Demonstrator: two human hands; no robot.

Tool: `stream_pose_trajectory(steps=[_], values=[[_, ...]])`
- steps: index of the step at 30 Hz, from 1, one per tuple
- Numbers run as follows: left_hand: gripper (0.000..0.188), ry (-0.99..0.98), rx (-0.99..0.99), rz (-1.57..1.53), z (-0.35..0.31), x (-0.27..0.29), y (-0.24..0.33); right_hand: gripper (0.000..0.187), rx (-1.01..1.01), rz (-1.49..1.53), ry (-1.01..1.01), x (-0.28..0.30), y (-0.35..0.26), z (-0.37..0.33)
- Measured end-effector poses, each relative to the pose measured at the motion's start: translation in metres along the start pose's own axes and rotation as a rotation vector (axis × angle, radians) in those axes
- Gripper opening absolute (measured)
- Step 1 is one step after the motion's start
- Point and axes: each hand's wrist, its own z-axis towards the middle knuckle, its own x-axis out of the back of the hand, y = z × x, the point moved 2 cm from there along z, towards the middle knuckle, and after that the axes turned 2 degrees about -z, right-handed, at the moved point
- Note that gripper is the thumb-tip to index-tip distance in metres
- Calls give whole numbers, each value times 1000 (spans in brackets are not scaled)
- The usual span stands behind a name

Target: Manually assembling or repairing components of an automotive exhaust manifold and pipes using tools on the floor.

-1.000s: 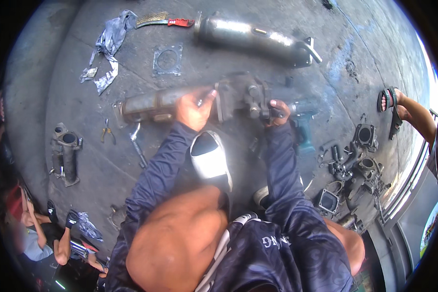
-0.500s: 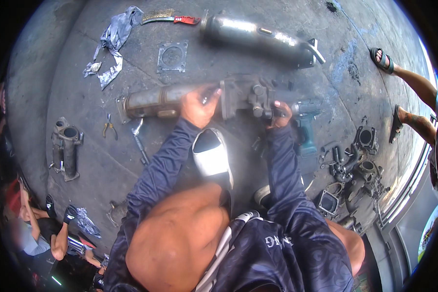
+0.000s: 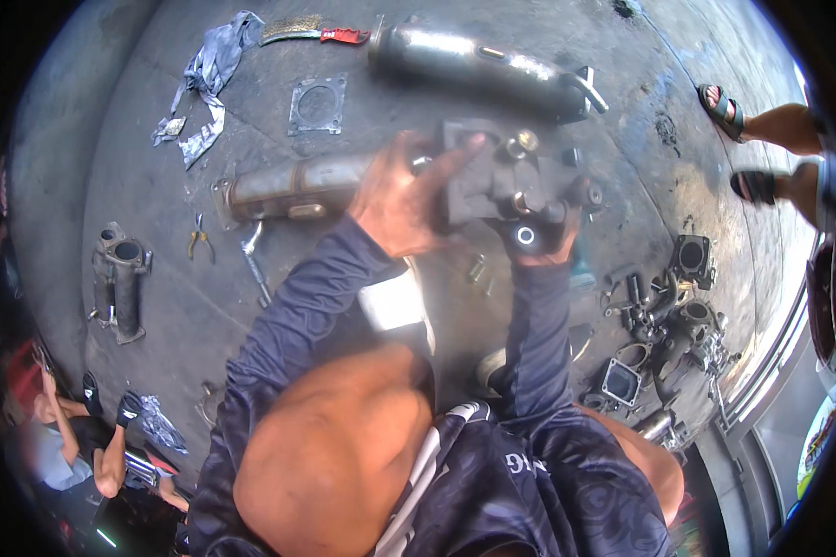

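Note:
A dark grey cast-metal valve housing (image 3: 492,181) with round fittings is raised off the floor in front of me, slightly blurred. My left hand (image 3: 401,200) grips its left flange, thumb and fingers spread over the edge. My right hand (image 3: 555,243) is closed around the underside of its right end. Beyond my left hand a metal exhaust pipe (image 3: 288,190) with an end flange lies on the floor, its right end hidden by that hand. Part of a teal power drill (image 3: 581,265) shows behind my right hand.
A large metal canister (image 3: 474,65), a flat gasket plate (image 3: 317,104), a red-handled knife (image 3: 344,36) and a rag (image 3: 215,65) lie farther off. Pliers (image 3: 200,239) and a ratchet wrench (image 3: 254,265) rest left. Several metal parts (image 3: 697,316) are piled right. Other people's feet (image 3: 720,111) stand far right.
Both hands have lifted the valve housing off the floor, away from the pipe's end, and turned it so other fittings face up. At far right, the other person's nearer foot has shifted.

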Motion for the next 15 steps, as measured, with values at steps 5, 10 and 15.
stream_pose_trajectory(steps=[5, 10, 15], values=[[115, -20, -45, 74, 9, 21, 13, 65, -2, -155, 182, -31, -2, -8], [102, -89, -194, 236, 15, 42, 33, 60, -58, 42, 35, -47, -6, -11], [82, 12, -475, 372, 25, 44, 37, 55, 116, -296, 74, -59, -8, -17]])
